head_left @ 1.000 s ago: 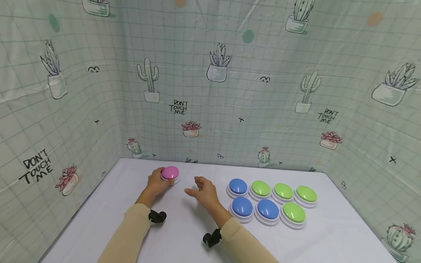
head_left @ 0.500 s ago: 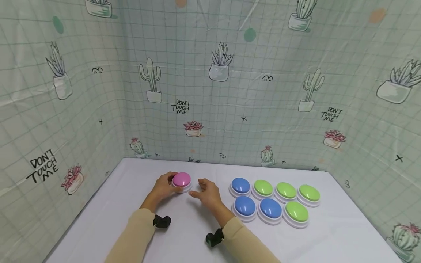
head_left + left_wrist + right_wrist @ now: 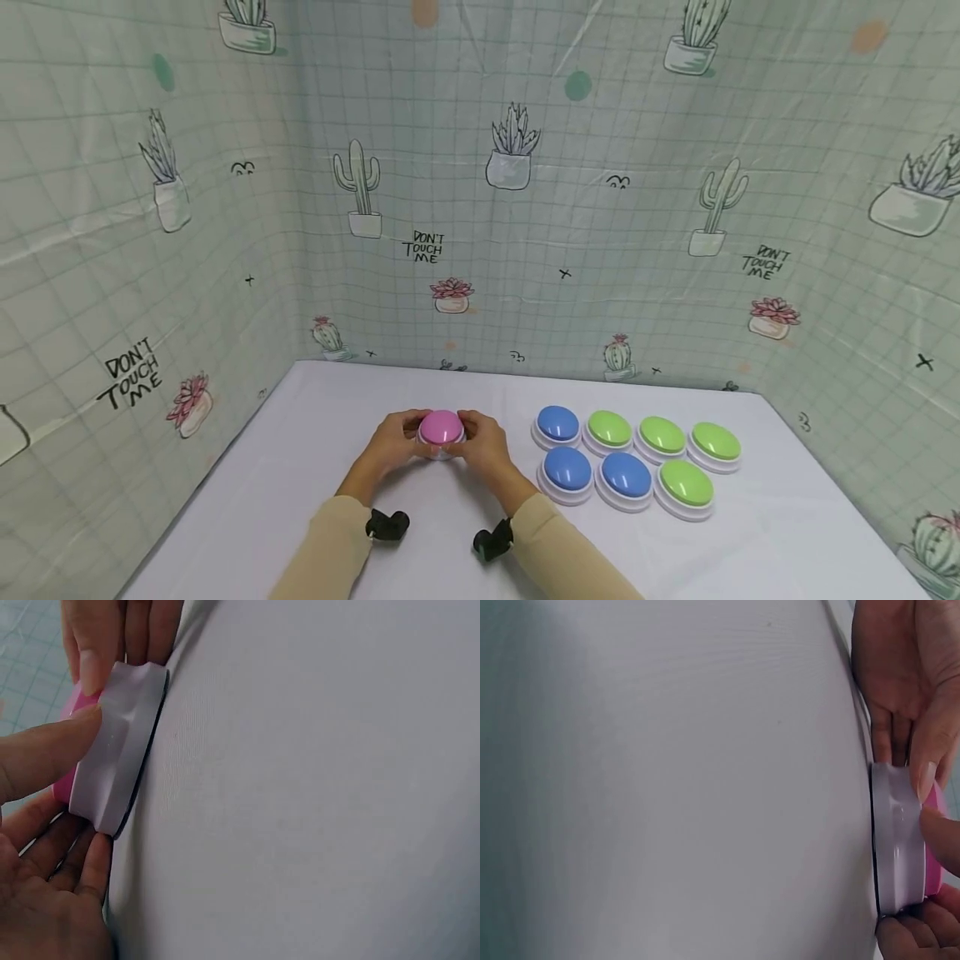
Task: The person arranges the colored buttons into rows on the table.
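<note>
A pink dome push button [image 3: 441, 427] on a round white base stands in front of me, left of the other buttons. My left hand [image 3: 392, 440] grips its left side, thumb across the front of the base and fingers round the side. From the right, my right hand [image 3: 483, 446] holds the same button, its thumb close to the left thumb. Seen from the side in the left wrist view, the white base [image 3: 116, 750] has a dark underside edge close against the white cloth. Part of the pink dome [image 3: 934, 855] shows in the right wrist view, partly hidden by fingers.
To the right, two close rows hold blue buttons [image 3: 567, 468] and green buttons [image 3: 662, 434], several in all. They stand on a white-covered table [image 3: 300, 467]. A cactus-print cloth [image 3: 510, 233] hangs behind and along both sides.
My left hand has brought the pink button rightward and nearer to me. My right hand, earlier apart from it, now grips its right side. The head view has shifted slightly.
</note>
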Available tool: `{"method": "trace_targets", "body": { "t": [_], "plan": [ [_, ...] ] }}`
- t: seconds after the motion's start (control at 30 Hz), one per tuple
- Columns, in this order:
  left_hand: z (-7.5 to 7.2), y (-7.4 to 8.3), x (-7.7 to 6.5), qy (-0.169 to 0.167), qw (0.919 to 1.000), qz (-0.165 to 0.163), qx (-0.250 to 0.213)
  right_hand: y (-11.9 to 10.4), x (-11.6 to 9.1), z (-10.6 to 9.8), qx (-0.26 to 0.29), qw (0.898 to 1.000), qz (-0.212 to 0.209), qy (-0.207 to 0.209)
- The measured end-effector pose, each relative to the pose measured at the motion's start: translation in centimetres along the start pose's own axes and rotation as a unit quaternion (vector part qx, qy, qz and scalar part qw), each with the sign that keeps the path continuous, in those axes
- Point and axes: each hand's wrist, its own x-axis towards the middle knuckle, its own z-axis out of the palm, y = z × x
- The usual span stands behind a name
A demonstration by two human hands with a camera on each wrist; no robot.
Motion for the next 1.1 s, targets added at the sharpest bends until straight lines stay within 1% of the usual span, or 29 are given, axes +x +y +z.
{"method": "trace_targets", "body": {
  "t": [0.1,0.2,0.27,0.37,0.5,0.57,0.63,0.73,0.77,0.9,0.97,1.1],
  "plan": [
    [0.4,0.4,-0.3,0.001,0.9999,-0.009,-0.010,0.1,0.0,-0.3,-0.011,1.000,-0.002,0.005],
    [0.6,0.6,-0.7,0.003,0.9995,-0.023,-0.023,0.2,-0.2,-0.6,-0.020,1.000,-0.004,0.007],
    [0.7,0.7,-0.9,0.007,0.9991,-0.027,-0.031,0.2,-0.3,-0.8,-0.023,1.000,-0.002,0.004],
    [1.1,0.6,-1.2,0.022,0.9981,-0.029,-0.049,0.4,-0.2,-1.2,-0.025,1.000,0.000,0.002],
    [2.1,0.5,-1.6,0.047,0.9958,-0.030,-0.072,0.8,-0.1,-1.7,-0.019,1.000,0.006,-0.004],
    [2.5,0.4,-1.7,0.059,0.9946,-0.034,-0.078,1.0,0.0,-1.9,-0.021,1.000,0.013,-0.008],
    [2.8,0.4,-1.7,0.067,0.9941,-0.032,-0.079,1.0,-0.1,-2.1,-0.020,1.000,0.020,-0.010],
    [2.8,0.3,-1.8,0.076,0.9933,-0.031,-0.081,0.9,-0.1,-2.1,-0.020,0.999,0.027,-0.008],
    [2.7,0.3,-1.9,0.079,0.9931,-0.031,-0.081,0.7,-0.1,-2.0,-0.019,1.000,0.024,-0.007],
    [2.0,0.5,-2.4,0.102,0.9911,-0.036,-0.078,0.0,-0.1,-1.1,-0.013,1.000,0.019,-0.011],
    [2.0,0.6,-2.7,0.109,0.9904,-0.035,-0.077,-0.1,-0.4,-0.9,-0.011,1.000,0.016,-0.010],
    [2.3,0.8,-3.2,0.114,0.9892,-0.033,-0.086,0.0,-0.7,-0.8,-0.011,1.000,0.023,0.005]
  ]
}}
